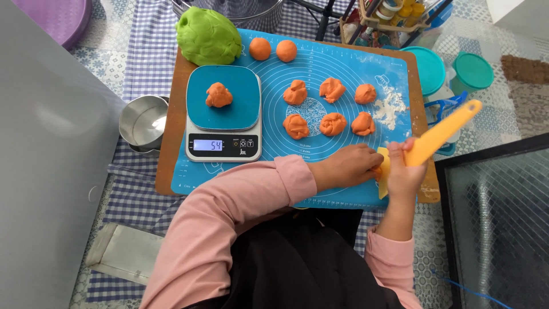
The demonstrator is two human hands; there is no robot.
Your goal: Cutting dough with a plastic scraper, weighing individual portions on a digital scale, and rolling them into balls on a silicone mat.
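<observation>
Dough lumps (331, 106) and a scale (223, 113) are spread on the blue mat (343, 68). A yellow scraper (434, 140) is gripped by the right hand (403, 171); the left hand (349, 166) is curled shut, its contents hidden.

A dough lump (219, 95) sits on the scale (223, 146), six dough pieces (331, 90) to its right.

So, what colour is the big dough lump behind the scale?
Bright green dough lump, clearest in the head view.
</observation>
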